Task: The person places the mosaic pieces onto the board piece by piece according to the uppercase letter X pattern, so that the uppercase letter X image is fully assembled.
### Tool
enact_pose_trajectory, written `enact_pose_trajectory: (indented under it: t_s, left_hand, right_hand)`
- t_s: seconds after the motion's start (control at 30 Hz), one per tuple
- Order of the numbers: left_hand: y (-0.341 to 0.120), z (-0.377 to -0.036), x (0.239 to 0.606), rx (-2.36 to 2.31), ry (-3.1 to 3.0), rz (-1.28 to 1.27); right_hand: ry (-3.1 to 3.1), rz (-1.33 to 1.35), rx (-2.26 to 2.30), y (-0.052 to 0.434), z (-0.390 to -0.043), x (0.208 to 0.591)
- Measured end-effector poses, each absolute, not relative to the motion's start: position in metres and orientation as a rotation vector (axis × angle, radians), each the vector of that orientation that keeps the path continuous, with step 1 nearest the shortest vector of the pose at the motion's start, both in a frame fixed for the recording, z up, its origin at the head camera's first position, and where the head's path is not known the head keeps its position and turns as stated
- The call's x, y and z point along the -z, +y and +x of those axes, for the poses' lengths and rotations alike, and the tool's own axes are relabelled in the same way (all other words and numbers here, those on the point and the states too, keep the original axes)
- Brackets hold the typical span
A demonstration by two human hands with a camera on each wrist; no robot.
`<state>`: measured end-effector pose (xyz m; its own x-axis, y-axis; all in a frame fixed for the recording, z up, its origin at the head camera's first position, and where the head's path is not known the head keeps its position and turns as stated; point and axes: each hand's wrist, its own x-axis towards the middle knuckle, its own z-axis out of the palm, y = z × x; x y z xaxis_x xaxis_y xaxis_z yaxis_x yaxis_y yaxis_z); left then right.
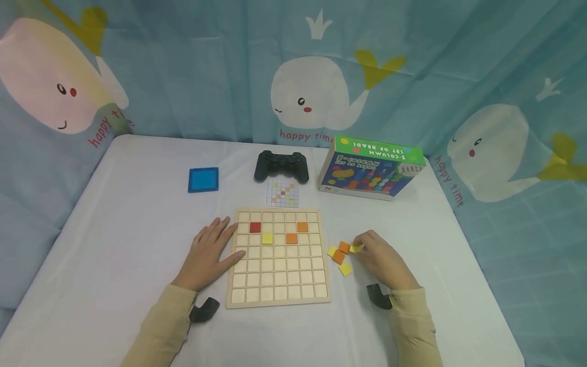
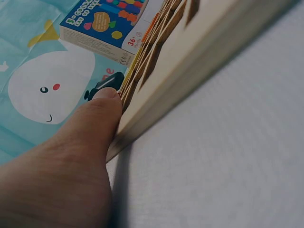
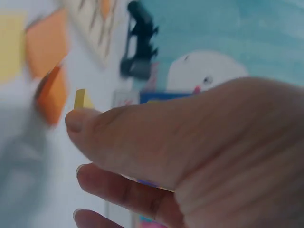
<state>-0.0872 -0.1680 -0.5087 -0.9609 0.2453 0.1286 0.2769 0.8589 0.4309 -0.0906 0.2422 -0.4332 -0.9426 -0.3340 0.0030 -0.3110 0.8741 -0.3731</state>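
A wooden grid board (image 1: 279, 278) lies flat on the white table, with one red tile (image 1: 255, 227), one yellow tile (image 1: 267, 238) and two orange tiles (image 1: 297, 233) in its squares. My left hand (image 1: 208, 255) rests at the board's left edge, fingers extended; in the left wrist view its thumb (image 2: 97, 118) touches the rim. To the right of the board, my right hand (image 1: 382, 262) pinches a yellow tile (image 3: 81, 99) between thumb and fingers, over several loose orange and yellow tiles (image 1: 338, 256). The fingertip behind that tile is hidden.
Beyond the board lie a small card with a coloured grid (image 1: 282, 192) and a black game controller (image 1: 282, 166). A bead-set box (image 1: 372, 171) stands at the back right, and a blue square tray (image 1: 204, 180) lies at the back left. A patterned curtain (image 1: 206, 76) hangs behind.
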Motion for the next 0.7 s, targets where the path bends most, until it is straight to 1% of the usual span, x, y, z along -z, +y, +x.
enact_pose_trajectory:
  t_s: [0.13,0.3,0.5,0.7]
  left_hand:
    - [-0.168,-0.087,0.509,0.704,-2.956,-0.420]
    - [-0.168,-0.086,0.509,0.711,-2.950,-0.421]
    - [-0.168,-0.086,0.509,0.719,-2.954,-0.426]
    - [-0.169,-0.086,0.507,0.705,-2.950,-0.442]
  right_hand:
    - [2.978,-0.706,0.587,0.222,-0.095,0.418]
    - [2.927,-0.929,0.524,0.191,-0.106,0.411]
    - [2.840,-1.134,0.578,0.155,-0.117,0.419]
    - [2.762,-1.226,0.611,0.130,-0.122,0.432]
